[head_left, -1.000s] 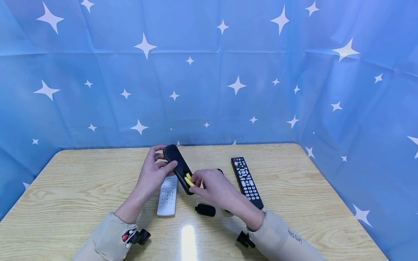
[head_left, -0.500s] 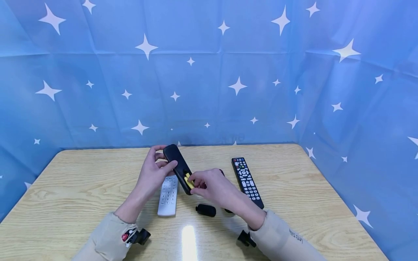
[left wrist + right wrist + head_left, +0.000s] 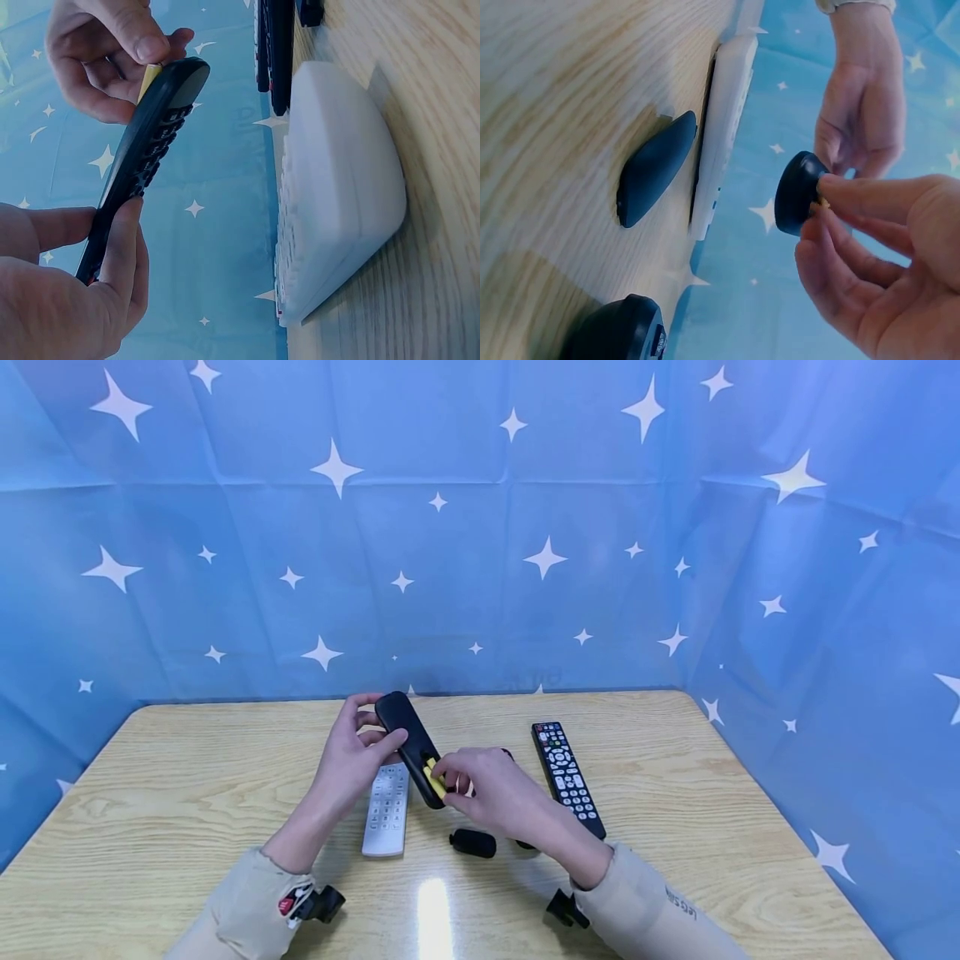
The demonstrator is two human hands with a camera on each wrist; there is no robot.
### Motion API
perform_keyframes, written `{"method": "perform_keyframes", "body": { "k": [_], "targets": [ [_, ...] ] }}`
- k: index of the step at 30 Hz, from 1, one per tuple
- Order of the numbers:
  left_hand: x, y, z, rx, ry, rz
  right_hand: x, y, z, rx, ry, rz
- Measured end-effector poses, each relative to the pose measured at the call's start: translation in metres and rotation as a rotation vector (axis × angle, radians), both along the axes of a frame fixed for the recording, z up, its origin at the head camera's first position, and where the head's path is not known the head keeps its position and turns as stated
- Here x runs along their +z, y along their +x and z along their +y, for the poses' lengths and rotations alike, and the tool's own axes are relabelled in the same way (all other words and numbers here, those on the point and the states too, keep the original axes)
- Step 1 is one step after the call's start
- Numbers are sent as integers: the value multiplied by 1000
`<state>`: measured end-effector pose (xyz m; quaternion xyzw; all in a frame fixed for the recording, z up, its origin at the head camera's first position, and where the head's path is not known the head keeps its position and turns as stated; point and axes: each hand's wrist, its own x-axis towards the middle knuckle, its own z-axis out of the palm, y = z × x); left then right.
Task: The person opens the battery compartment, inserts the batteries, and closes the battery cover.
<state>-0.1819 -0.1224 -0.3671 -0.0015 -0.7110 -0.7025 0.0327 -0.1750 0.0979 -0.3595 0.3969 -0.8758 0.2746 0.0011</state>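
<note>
Above the table, my left hand (image 3: 347,760) grips a black remote control (image 3: 403,725) by its upper part, thumb on its back and fingers round its edge. The back faces up, and its lower end has an uncovered battery compartment. Yellow batteries (image 3: 434,783) show there, partly hidden by my right hand (image 3: 495,787), whose thumb and fingers pinch at one. The left wrist view shows a yellow battery (image 3: 150,79) standing out of the tilted remote's end. On the table below lies a small black battery cover (image 3: 472,843).
A white remote (image 3: 386,818) lies below my left hand. To the right is a black remote with white buttons (image 3: 567,777). Another black object (image 3: 619,330), largely hidden by my right arm in the head view, lies near the cover. A starry blue curtain (image 3: 480,543) hangs behind.
My right fingers have shifted very slightly at the yellow batteries, and more of the yellow shows. The left hand and remote have stayed in place.
</note>
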Motion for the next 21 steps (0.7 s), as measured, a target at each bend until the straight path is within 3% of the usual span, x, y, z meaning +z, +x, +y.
{"method": "perform_keyframes", "body": {
  "k": [6,16,21],
  "targets": [
    [0,1,-1,-19,-9,8,-1,2,2,-41,-25,5],
    [1,3,1,-41,0,24,1,0,6,-10,-85,-262],
    [1,3,1,-50,-3,29,0,-2,8,22,-114,-350]
  ]
}}
